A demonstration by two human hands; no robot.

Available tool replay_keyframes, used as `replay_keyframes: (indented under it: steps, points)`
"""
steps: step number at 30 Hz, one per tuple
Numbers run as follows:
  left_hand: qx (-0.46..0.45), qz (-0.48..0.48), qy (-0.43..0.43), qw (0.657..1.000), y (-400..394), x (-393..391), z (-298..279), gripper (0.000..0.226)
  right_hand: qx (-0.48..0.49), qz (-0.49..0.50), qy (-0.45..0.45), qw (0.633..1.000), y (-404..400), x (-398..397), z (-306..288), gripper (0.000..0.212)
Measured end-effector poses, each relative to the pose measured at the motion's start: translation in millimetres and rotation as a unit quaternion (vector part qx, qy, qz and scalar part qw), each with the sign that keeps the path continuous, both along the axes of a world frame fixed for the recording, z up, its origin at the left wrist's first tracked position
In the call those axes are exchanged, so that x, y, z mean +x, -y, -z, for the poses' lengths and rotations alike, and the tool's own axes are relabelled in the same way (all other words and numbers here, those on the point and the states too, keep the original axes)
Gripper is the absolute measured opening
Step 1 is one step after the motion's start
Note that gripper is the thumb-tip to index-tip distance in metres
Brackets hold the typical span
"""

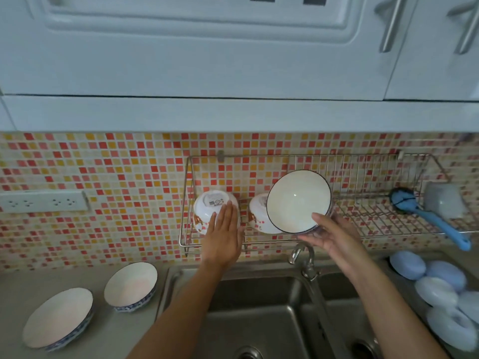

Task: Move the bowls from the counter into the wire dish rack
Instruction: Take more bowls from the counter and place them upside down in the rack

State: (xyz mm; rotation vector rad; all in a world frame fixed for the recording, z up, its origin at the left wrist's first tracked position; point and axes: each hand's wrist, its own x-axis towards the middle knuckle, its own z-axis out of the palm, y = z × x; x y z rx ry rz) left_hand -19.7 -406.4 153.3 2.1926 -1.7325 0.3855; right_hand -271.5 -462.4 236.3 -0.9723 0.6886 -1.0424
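A wire dish rack (363, 177) hangs on the tiled wall above the sink. At its left end a white bowl with orange pattern (210, 206) lies base-out, and my left hand (224, 237) rests flat against it. A second patterned bowl (258, 213) stands beside it. My right hand (329, 234) holds a white dark-rimmed bowl (298, 200) by its lower edge, tilted with its inside facing me, over the rack's middle. Two blue-patterned bowls (131, 286) (58, 317) sit on the counter at lower left.
A blue brush (430, 216) and a grey holder (445, 200) occupy the rack's right end. A faucet (305, 263) rises below the rack over a steel double sink (259, 307). Several blue and white plastic lids (440, 288) lie at right. A power socket strip (44, 202) is on the wall at left.
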Motion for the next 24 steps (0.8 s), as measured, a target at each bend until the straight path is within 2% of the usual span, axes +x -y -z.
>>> replay_keyframes:
  steps: [6,12,16,19,24]
  points:
    - [0.001,-0.01,-0.01,1.0,1.7,-1.3,0.4,0.062,-0.153,0.108,-0.168,0.968,26.9,16.6,-4.2,0.061]
    - [-0.006,-0.016,-0.013,1.0,0.6,-3.3,-2.3,0.057,-0.309,0.172,-0.318,0.88,44.8,35.9,10.3,0.079]
    - [-0.007,-0.019,-0.012,1.0,0.5,-3.2,-2.6,0.058,-0.374,0.153,-0.403,0.821,53.8,48.3,23.0,0.094]
    - [-0.005,-0.017,-0.018,1.0,0.2,-4.0,-2.5,0.058,-0.426,0.114,-0.435,0.785,58.9,56.3,34.3,0.099]
    - [-0.013,-0.01,-0.021,1.0,0.1,-3.2,-1.9,0.056,-0.505,0.052,-0.509,0.695,67.0,67.7,44.8,0.099]
